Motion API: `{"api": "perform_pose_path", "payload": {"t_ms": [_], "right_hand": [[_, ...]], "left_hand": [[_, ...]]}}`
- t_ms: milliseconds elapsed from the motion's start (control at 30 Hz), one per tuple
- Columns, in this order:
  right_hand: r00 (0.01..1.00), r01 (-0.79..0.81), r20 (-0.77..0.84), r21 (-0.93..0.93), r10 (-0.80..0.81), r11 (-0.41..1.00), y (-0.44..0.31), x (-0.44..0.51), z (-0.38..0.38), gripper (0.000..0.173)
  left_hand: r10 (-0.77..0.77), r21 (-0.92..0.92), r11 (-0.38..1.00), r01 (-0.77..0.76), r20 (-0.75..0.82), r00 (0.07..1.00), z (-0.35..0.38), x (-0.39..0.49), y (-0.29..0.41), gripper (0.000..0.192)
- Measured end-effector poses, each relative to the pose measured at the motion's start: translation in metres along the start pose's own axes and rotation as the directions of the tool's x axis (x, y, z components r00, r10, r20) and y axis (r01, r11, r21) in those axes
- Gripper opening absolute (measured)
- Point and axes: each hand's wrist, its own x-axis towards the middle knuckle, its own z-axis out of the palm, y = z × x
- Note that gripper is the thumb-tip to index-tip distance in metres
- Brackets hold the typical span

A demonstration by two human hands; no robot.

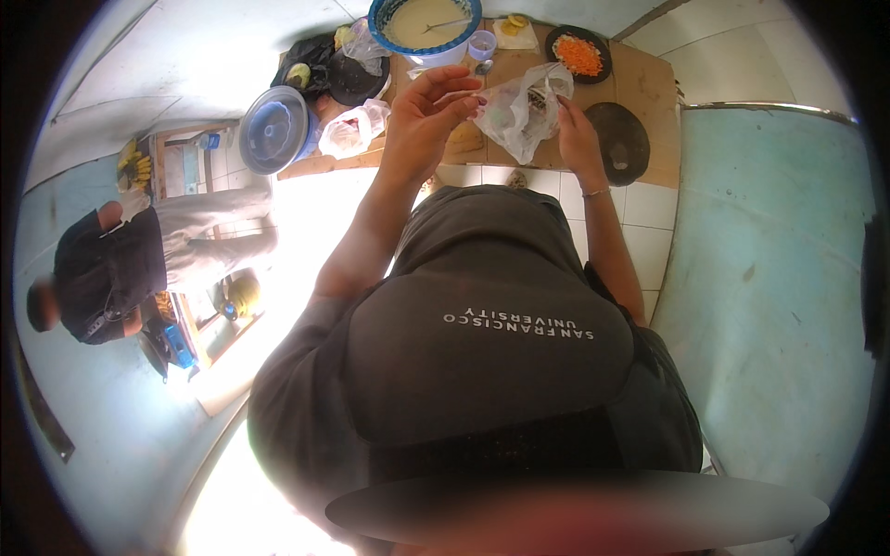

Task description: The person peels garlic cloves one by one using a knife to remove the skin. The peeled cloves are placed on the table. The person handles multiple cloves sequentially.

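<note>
Over the cardboard-covered table, a clear plastic bag hangs between my two hands. My left hand pinches its left edge between thumb and fingers, while the other fingers curl above. On the opposite side, my right hand grips the bag's edge near its top. Something dark shows through the plastic, too unclear to name. Just beyond the bag are a spoon and a small lilac cup. A dark round board lies to the right of my right hand.
At the back stands a blue-rimmed tub of pale batter. Shredded carrot fills a dark plate. Leftward are a blue-grey basin, a whitish plastic bag and a black bag. Another person stands at the far left.
</note>
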Motion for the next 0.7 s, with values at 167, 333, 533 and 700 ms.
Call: {"api": "perform_pose_path", "payload": {"t_ms": [167,333,533,700], "right_hand": [[1.0,0.006,0.022,-0.02,-0.006,1.0,0.014,0.009,0.003,0.044],[0.997,-0.072,0.038,0.028,0.071,0.997,0.014,0.013,0.003,0.044],[0.994,-0.022,0.109,0.293,-0.011,0.956,-0.019,-0.004,-0.003,0.04],[0.986,0.0,0.156,0.34,-0.056,0.94,-0.049,-0.008,-0.004,0.04]], "left_hand": [[0.013,0.01,1.0,-0.013,-0.002,1.0,-0.002,0.003,-0.003,0.036],[0.008,0.034,0.999,-0.007,-0.02,1.0,-0.003,0.006,-0.003,0.036],[0.003,0.022,1.0,-0.003,0.009,1.0,-0.001,0.003,-0.002,0.038],[-0.039,-0.02,0.999,0.039,0.012,0.999,-0.002,0.008,0.0,0.04]]}}
